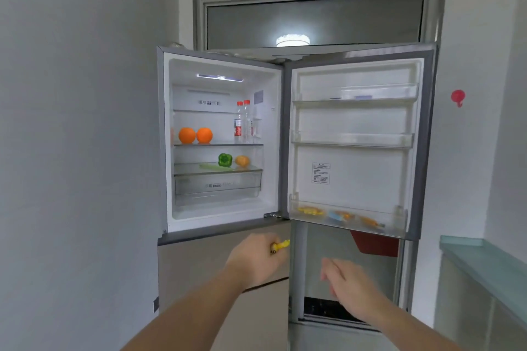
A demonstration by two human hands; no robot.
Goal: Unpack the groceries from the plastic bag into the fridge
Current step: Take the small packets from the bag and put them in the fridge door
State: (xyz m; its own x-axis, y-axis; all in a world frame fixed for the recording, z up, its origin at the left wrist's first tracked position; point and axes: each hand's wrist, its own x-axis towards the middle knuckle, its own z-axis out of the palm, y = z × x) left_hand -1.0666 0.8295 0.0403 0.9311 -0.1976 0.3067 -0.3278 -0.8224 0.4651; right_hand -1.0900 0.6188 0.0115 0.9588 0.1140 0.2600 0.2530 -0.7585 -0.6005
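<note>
The fridge [165,137] stands with its upper door [353,157] swung wide to the right. My left hand [255,259] grips a small yellow packet [281,246] just below the open compartment. My right hand [349,285] hovers empty with straight fingers below the door's bottom bin [346,215], which holds several small snack packets. Inside, two oranges [195,135] and two bottles [242,122] stand on the middle shelf. A green pepper [225,159] and a yellowish vegetable [242,161] lie on the shelf under it. The plastic bag is out of view.
A clear crisper drawer [218,186] sits below the vegetables. The door's upper bins [353,141] look nearly bare. A pale green counter [484,265] runs along the right wall. A red hook [458,97] hangs on that wall. A red object [375,243] shows behind the door.
</note>
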